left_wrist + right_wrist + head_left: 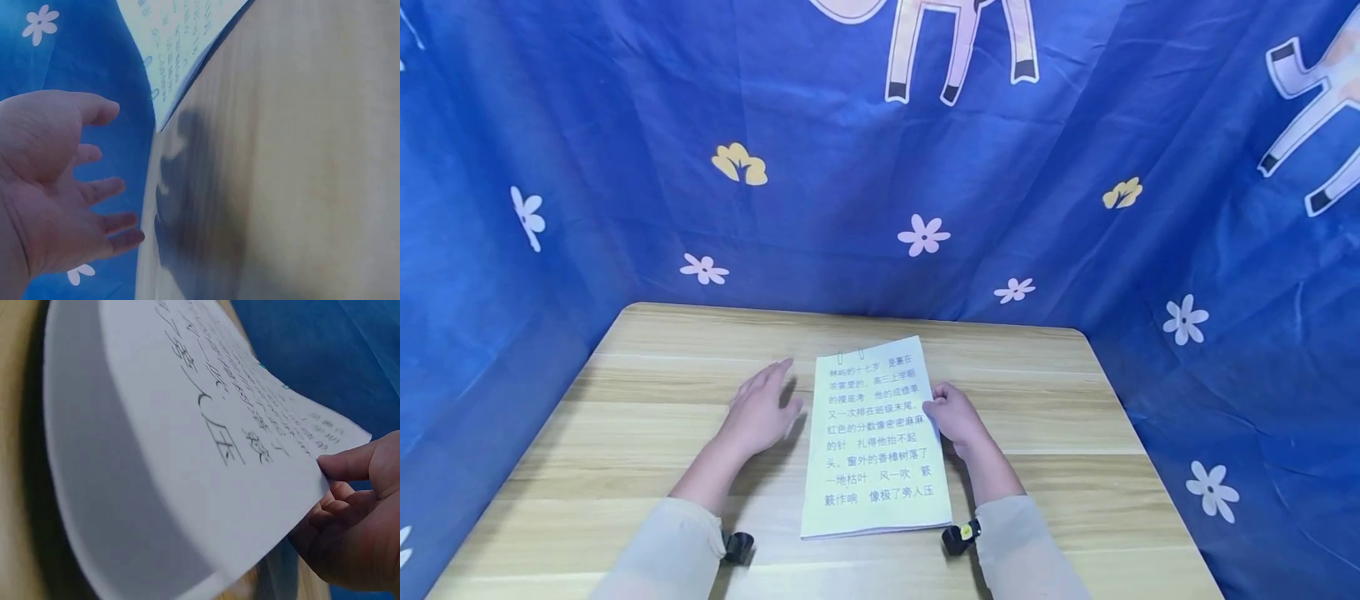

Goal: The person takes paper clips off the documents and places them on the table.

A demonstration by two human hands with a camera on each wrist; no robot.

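A stack of printed paper sheets (874, 442), covered in lines of Chinese text, lies at the middle of the wooden table, its right side raised. Two paper clips (851, 357) sit on its top edge. My right hand (956, 414) pinches the right edge, thumb on top and the other fingers curled beneath, as the right wrist view also shows on the sheets (206, 462). To the left of the stack, my left hand (762, 408) hovers with fingers spread and nothing in it. In the left wrist view, that hand (62, 181) is apart from the paper corner (172, 69).
The wooden table (662, 400) has rounded far corners. Blue cloth (820, 233) printed with flowers and animals hangs behind it and along both sides. A small black device (739, 547) is on the left wrist and another (959, 537) on the right.
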